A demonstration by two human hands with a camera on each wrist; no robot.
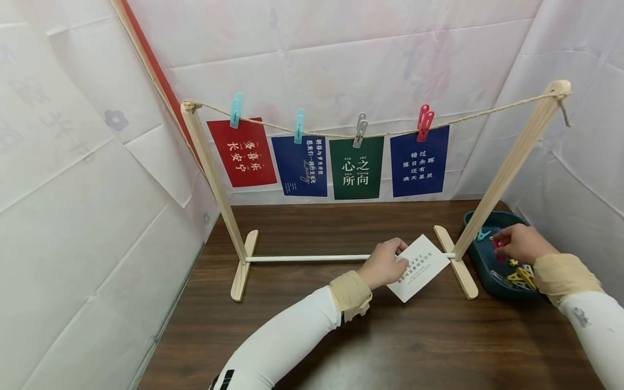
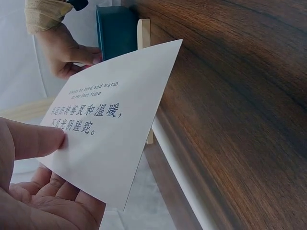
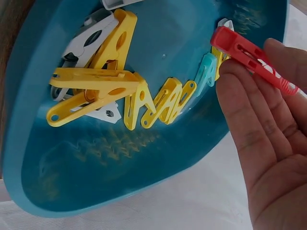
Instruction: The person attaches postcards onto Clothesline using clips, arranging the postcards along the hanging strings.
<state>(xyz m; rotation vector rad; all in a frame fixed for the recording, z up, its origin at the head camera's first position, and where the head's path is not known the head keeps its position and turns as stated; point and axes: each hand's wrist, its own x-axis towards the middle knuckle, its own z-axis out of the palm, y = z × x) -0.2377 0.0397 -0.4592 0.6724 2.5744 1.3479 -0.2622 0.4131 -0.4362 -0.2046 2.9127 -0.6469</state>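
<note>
My left hand (image 1: 387, 264) pinches a white card (image 1: 423, 265) with printed writing by its edge, thumb on the printed face in the left wrist view. At the right, my right hand (image 1: 524, 244) is over the teal basin (image 1: 480, 257). It holds a red clothespin (image 3: 249, 55) between thumb and fingers. In the basin lie several yellow clothespins (image 3: 96, 88), with grey ones (image 3: 88, 43) and a light-blue one (image 3: 206, 69) among them.
A wooden stand carries a rope (image 1: 331, 134) between two posts (image 1: 507, 168). From it hang a red card (image 1: 241, 154), two blue cards and a green card (image 1: 356, 187), each under a clothespin. A white rod (image 1: 307, 258) joins the feet above the brown table (image 1: 312, 319).
</note>
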